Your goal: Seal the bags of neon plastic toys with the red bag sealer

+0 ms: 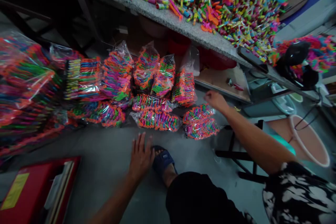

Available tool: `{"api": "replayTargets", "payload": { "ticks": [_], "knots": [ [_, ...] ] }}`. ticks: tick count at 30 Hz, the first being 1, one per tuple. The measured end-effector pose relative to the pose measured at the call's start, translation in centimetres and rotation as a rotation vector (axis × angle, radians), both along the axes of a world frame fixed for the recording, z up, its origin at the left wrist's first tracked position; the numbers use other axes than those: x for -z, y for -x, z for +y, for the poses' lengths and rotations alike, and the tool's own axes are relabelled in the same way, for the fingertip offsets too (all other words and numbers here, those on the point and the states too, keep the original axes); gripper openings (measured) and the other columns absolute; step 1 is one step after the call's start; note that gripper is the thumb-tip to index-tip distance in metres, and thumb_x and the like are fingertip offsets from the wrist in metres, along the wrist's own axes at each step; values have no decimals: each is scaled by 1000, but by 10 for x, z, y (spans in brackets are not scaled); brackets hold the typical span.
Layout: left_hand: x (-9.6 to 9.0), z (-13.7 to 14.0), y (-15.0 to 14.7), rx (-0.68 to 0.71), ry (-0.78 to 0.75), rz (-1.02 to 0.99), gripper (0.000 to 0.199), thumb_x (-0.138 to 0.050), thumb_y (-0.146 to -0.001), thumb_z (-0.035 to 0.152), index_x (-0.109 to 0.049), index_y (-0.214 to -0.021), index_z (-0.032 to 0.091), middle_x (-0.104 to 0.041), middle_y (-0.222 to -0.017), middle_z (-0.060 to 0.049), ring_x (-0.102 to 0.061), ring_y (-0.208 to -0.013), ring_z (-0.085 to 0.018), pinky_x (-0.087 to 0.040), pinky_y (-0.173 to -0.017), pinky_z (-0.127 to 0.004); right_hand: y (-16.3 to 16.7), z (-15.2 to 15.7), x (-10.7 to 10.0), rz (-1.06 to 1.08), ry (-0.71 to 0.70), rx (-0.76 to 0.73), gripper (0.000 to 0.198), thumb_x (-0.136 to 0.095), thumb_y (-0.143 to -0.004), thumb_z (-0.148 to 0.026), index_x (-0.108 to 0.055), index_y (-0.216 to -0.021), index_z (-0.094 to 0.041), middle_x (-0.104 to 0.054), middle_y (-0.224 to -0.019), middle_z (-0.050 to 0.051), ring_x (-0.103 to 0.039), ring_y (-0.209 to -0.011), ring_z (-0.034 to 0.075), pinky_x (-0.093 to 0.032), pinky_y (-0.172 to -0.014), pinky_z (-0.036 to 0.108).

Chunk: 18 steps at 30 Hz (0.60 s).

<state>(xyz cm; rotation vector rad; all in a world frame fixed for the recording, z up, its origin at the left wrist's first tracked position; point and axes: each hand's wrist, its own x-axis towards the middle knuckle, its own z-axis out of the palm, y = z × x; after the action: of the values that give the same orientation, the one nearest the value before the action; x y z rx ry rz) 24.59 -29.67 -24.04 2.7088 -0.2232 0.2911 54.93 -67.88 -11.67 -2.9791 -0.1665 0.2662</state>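
Note:
My left hand (140, 155) lies flat, fingers spread, on the grey floor (105, 154) beside my foot in a blue sandal (162, 160). My right hand (215, 100) reaches forward with fingers curled at the top of a clear plastic bag of colourful toy pieces (198, 113); whether it grips the bag is too blurred to tell. A second bag (201, 128) lies just below it. More filled bags (156, 119) lie on the floor, and others (147, 71) lean under the bench.
A grey stone bench (181, 24) carries a heap of loose colourful pieces (236, 3). Large stacked bags (23, 87) fill the left. A red box (28, 189) sits at lower left, a black stool frame (236, 154) and pink basin (309, 140) at right.

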Motion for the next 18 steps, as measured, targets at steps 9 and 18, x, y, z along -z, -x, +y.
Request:
{"api": "replayTargets", "payload": {
  "ticks": [9, 18],
  "knots": [
    [0, -16, 70, 39, 35, 127, 63, -59, -94, 17, -45, -155, 18, -40, -166, -23, -36, -157, -39, -44, -122, -57, 100, 31, 78, 208, -85, -493, 38, -64, -97, -41, -76, -126, -18, -59, -151, 18, -48, -145, 37, -34, -124, 55],
    [-57, -25, 37, -74, 205, 88, 62, -56, -99, 20, -38, -158, 19, -32, -169, -23, -46, -150, -36, -50, -117, -53, 92, -20, 15, 170, -550, 147, 28, -68, -85, -48, -79, -91, -23, -79, -109, 6, -70, -106, 25, -52, -103, 41]
  ]
}}
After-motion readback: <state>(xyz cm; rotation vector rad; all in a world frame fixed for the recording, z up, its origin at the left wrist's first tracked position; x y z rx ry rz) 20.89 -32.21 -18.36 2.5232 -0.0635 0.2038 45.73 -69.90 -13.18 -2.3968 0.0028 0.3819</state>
